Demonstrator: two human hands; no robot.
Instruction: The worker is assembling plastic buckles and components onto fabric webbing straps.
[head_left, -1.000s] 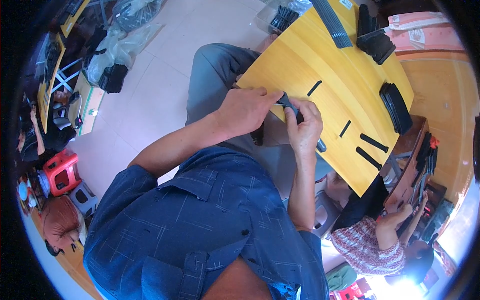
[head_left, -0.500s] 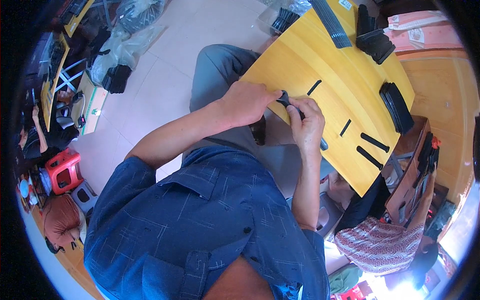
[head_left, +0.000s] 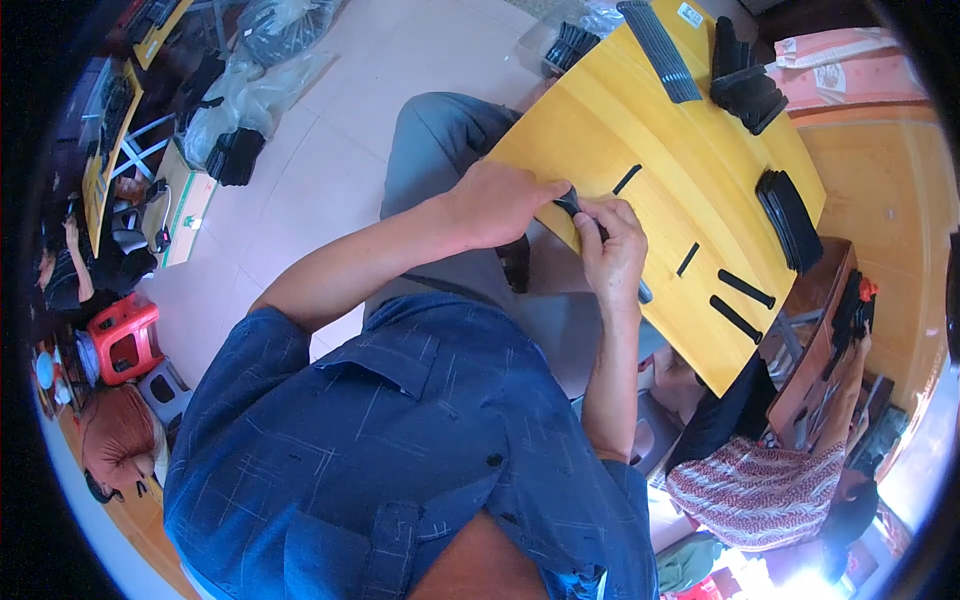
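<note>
My left hand (head_left: 497, 207) is closed, thumb and fingers pinching one end of a dark, narrow strip-like piece (head_left: 568, 201) at the near edge of the yellow wooden table (head_left: 690, 150). My right hand (head_left: 612, 245) has its fingers curled round the same piece, close beside the left fingertips. A grey rounded end (head_left: 645, 292) sticks out below the right hand; whether it belongs to the held piece I cannot tell. Beyond the hands lie a short thin black strip (head_left: 627, 179) and another (head_left: 688, 259). Two longer black strips (head_left: 735, 318) rest near the right corner.
A stack of black strips (head_left: 790, 220) stands by the table's right edge. Farther back are a row of long grey strips (head_left: 660, 50) and a black pile (head_left: 745, 85). A co-worker in a patterned top (head_left: 760, 490) sits at lower right. A red stool (head_left: 125, 338) stands at left.
Both hands keep their hold in nearly the same place, with only a slight shift of the fingers at the dark piece. The whole view has moved a little.
</note>
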